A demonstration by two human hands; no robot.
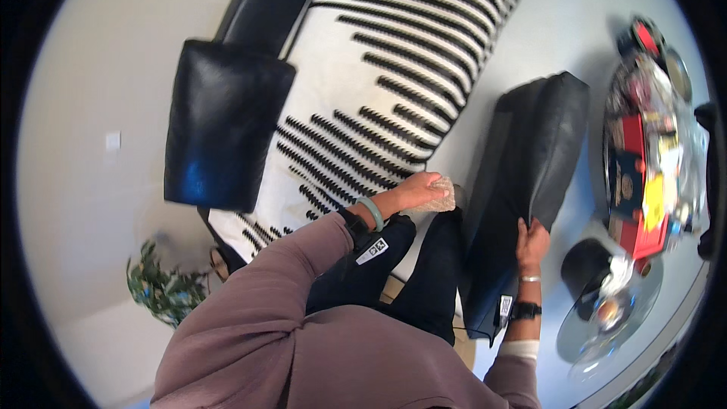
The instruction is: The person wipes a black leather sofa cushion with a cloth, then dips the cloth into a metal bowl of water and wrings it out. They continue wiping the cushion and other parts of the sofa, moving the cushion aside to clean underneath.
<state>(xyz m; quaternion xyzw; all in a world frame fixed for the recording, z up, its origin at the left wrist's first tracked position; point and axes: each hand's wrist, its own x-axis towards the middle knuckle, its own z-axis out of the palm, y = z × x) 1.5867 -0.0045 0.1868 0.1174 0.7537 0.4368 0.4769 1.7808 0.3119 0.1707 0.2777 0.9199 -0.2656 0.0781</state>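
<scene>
My left hand (421, 191) grips a folded beige textured cloth (441, 199), held above my knees beside the front edge of the sofa. Over on the right, my right hand (533, 243) pinches the edge of a long black leather cushion (519, 147). That cushion stands beside my right leg, and its lower end is partly hidden by my forearm. A white throw with black stripes (341, 85) covers the sofa seat to the left of the cushion.
Black leather back cushions (230, 125) line the sofa's wall side. A leafy plant (164, 287) stands at lower left. To the right, a low table holds red boxes (633, 238) and wrapped items, near a black round container (585, 267) and a glass tabletop (573, 341).
</scene>
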